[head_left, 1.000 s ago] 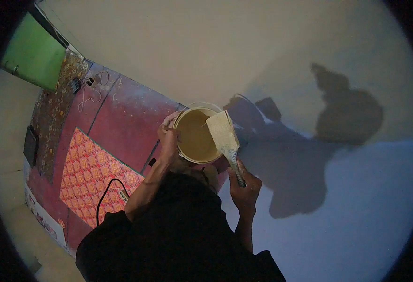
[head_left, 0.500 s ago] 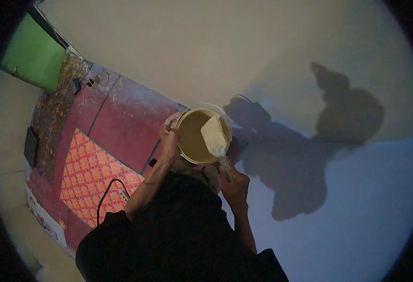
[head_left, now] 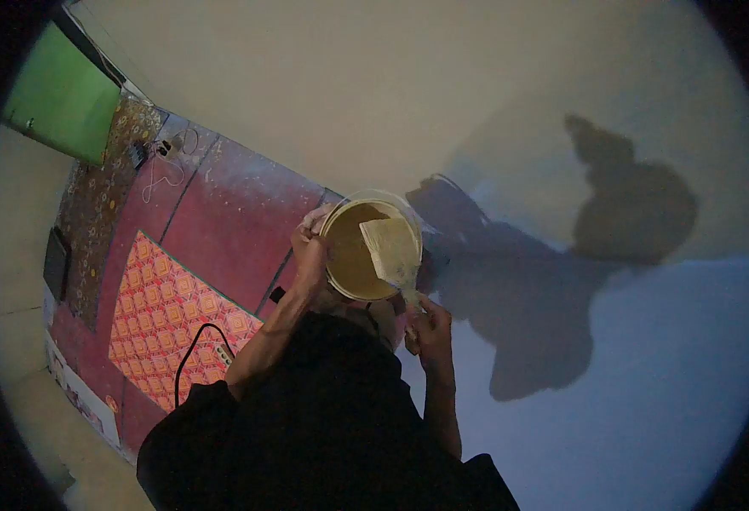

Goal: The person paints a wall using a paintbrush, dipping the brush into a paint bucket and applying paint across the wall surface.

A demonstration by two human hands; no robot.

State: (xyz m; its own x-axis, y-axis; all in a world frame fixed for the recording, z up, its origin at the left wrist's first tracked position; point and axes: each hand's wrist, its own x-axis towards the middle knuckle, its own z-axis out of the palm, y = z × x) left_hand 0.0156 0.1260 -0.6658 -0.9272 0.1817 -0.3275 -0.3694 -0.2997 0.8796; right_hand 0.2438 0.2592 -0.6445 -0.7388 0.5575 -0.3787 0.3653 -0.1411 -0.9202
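Note:
A round paint bucket (head_left: 338,285) with a pale rim is in the middle of the view, with yellowish-brown liquid inside. My left hand (head_left: 309,232) is closed on its left edge. Over the bucket's opening lies a wide paintbrush (head_left: 393,247), its broad cream bristles pointing up and left. My right hand (head_left: 431,330) wraps round the brush handle, just below the near right rim. Part of the bristles' underside is hidden, so I cannot tell whether they touch the liquid.
A beige wall (head_left: 374,94) fills the top; its lower right part (head_left: 647,358) looks bluish-white and carries my shadow. On the reddish floor (head_left: 246,213) lie an orange patterned mat (head_left: 166,315), a black cable (head_left: 185,362) and a white cord (head_left: 163,180). A green panel (head_left: 63,98) stands far left.
The brush has turned over the bucket, its bristle end now pointing more to the left. My right hand has rotated and shifted slightly with it. My left hand stays on the bucket.

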